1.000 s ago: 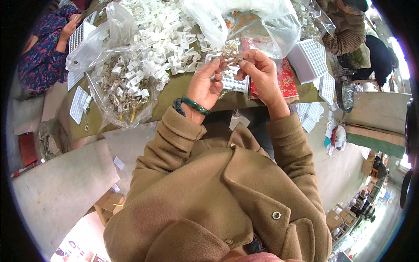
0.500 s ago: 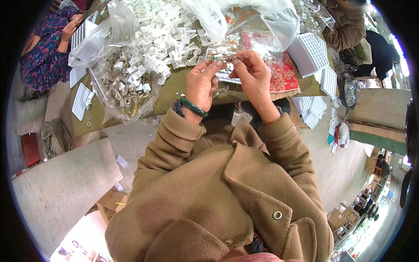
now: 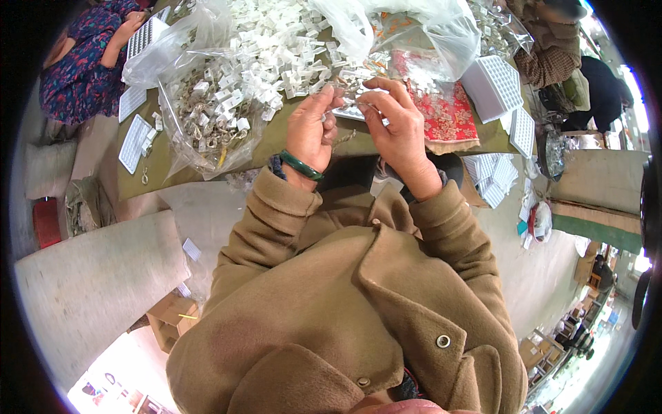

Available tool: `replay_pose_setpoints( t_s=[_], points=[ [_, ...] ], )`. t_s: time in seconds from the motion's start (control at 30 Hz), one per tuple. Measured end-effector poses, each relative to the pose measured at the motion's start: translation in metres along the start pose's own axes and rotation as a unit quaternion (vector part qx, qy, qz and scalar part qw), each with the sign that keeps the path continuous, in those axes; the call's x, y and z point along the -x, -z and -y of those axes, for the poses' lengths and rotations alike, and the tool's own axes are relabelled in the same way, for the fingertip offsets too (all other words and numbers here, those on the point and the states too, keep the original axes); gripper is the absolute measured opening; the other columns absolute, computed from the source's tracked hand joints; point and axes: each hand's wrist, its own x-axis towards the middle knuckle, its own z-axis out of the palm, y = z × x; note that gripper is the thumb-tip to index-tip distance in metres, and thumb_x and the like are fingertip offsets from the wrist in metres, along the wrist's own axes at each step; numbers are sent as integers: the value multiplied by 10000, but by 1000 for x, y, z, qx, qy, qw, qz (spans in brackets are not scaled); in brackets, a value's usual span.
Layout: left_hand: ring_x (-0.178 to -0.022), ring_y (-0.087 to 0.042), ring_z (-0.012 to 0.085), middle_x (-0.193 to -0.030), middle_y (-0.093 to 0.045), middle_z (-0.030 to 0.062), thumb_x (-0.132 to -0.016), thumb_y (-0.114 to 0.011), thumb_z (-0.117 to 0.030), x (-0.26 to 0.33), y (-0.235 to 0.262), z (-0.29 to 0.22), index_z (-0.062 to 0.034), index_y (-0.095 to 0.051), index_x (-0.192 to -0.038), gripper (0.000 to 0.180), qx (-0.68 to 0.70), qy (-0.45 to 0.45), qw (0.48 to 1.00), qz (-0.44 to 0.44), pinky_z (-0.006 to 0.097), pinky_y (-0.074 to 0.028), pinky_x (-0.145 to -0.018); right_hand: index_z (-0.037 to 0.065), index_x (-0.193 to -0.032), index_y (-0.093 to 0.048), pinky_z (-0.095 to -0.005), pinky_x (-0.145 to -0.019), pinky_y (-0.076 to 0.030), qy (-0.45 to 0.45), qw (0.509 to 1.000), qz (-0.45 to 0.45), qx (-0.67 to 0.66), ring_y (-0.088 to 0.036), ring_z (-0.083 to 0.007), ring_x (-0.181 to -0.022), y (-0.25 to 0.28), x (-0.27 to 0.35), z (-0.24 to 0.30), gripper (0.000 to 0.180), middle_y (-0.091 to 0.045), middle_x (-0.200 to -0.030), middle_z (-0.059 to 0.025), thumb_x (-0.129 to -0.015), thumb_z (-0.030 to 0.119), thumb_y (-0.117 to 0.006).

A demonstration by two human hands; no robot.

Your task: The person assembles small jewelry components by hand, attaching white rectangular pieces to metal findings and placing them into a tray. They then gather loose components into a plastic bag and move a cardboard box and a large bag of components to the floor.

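Note:
Above the table's near edge, my left hand (image 3: 312, 131) and my right hand (image 3: 400, 127) face each other, a dark green bangle (image 3: 302, 165) on the left wrist. Thumb and forefinger of the right hand pinch a small, thin, metallic-looking piece (image 3: 358, 104), too small to name. The left fingers are closed, and what they hold is hidden. Beneath the hands lies a white gridded tray (image 3: 354, 112), partly covered by them. Beyond my left hand spreads a large heap of small white boxy pieces (image 3: 276, 48).
Left of the hands, a clear plastic bag (image 3: 207, 131) holds metallic pieces. A red patterned cloth (image 3: 448, 121) and stacked white trays (image 3: 491, 90) lie to the right. More plastic (image 3: 441, 34) sits at the back. Another person in a floral garment (image 3: 79, 69) is at the far left.
My hands have moved slightly apart; the left fingertips have drawn back from the small piece. The view has shifted a little, so the table contents appear further right.

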Motion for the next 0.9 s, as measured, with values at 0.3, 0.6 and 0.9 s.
replay_pose_setpoints(
  t_s=[0.3, 0.6, 0.9],
  points=[
    [-534, -407, 14, -756, -571, -45, -905, -677, -174, 7, 11, 0, -47, -665, -940, 133, -105, -62, 992, -11, 171, -297, -446, 67, -906, -663, -382, -770, -498, 99, 991, -26, 86, -607, -291, -911, -11, -6, 8, 174, -617, -1119, -109, -749, -8, -667],
    [-561, -402, 13, -800, -588, -44, -938, -635, -244, 13, 46, -8, -55, -681, -959, 195, -186, -89, 976, -75, 165, -301, -484, 27, -928, -655, -363, -832, -492, -126, 975, -6, -181, -606, -319, -965, -40, 20, 9, 166, -608, -1078, -142, -779, -46, -644],
    [-620, -407, 21, -952, -626, -15, -978, -574, -257, 9, 60, -4, -74, -626, -1051, 204, 31, 9, 999, -18, 153, -329, -499, 29, -948, -681, -316, -747, -506, -6, 998, 56, -1, -620, -236, -887, -54, 33, 8, 150, -606, -1010, -120, -805, -17, -677]
  ],
)
